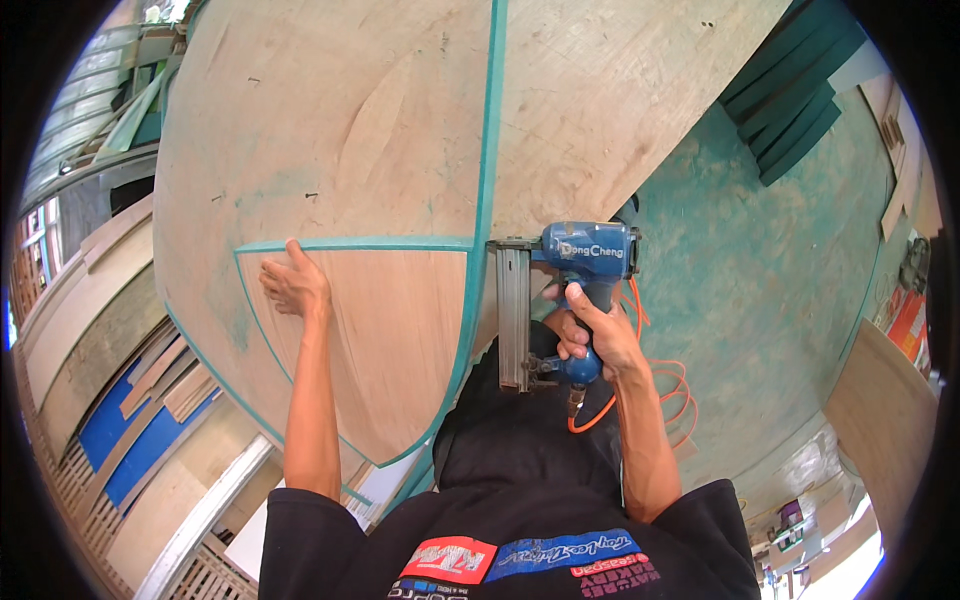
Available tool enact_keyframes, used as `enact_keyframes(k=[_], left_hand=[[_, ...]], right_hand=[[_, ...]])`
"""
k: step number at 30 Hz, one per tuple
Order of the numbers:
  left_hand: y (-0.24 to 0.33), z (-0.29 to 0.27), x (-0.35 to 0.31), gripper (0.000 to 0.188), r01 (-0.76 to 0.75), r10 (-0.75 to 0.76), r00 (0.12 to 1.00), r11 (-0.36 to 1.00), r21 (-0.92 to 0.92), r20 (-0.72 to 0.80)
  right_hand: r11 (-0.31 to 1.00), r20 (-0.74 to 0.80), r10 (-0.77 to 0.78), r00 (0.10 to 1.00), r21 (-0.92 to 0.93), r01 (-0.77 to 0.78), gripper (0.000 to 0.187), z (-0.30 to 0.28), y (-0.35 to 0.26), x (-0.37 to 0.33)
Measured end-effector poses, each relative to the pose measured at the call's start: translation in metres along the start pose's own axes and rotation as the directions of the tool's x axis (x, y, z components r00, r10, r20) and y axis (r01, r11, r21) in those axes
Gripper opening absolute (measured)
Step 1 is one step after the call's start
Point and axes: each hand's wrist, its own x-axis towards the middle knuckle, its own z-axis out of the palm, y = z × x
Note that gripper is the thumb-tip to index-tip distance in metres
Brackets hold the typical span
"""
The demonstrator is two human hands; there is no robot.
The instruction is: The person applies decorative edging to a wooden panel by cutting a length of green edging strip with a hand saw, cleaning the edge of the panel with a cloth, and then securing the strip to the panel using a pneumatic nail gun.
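Observation:
My right hand (597, 330) is wrapped round the grip of a blue pneumatic nail gun (588, 250). Its long grey magazine (514, 320) stands just right of a vertical teal strip (485, 190); whether the nose touches the strip I cannot tell. My left hand (296, 282) is open, fingers spread on a light plywood panel (400, 330) and thumb up at a horizontal teal strip (370, 243). Teal edges frame this panel, which lies on a larger plywood board (300, 130).
An orange air hose (640, 300) runs from the gun and coils on the teal-stained floor (740, 290) to the right. Dark teal strips (785, 95) lie at the upper right. Stacked boards and offcuts (160, 375) stand along the left. Small nails (311, 195) show on the big board.

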Motion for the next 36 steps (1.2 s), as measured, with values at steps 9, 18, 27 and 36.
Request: enact_keyframes(k=[9, 18, 27, 36], left_hand=[[0.0, 0.001, 0.003, 0.084, 0.0, 0.0, 0.999, 1.0, 0.004, -0.036], [-0.003, 0.001, 0.001, 0.087, -0.026, 0.026, 1.0, 1.0, -0.014, -0.008], [-0.006, 0.003, 0.002, 0.088, -0.041, 0.04, 0.999, 0.999, -0.023, -0.009], [0.003, -0.004, 0.0, 0.086, 0.016, -0.015, 0.999, 0.999, -0.028, 0.042]], right_hand=[[1.0, -0.021, -0.024, 0.999, -0.004, 0.024, 0.048, 0.003, -0.001, -0.003], [0.996, 0.023, -0.027, 0.999, 0.083, 0.025, 0.045, -0.002, 0.005, 0.001], [0.999, 0.058, -0.014, 0.998, 0.043, 0.011, 0.045, -0.004, 0.005, 0.002], [0.999, 0.059, 0.005, 0.998, 0.041, -0.007, 0.045, -0.009, 0.011, 0.005]])
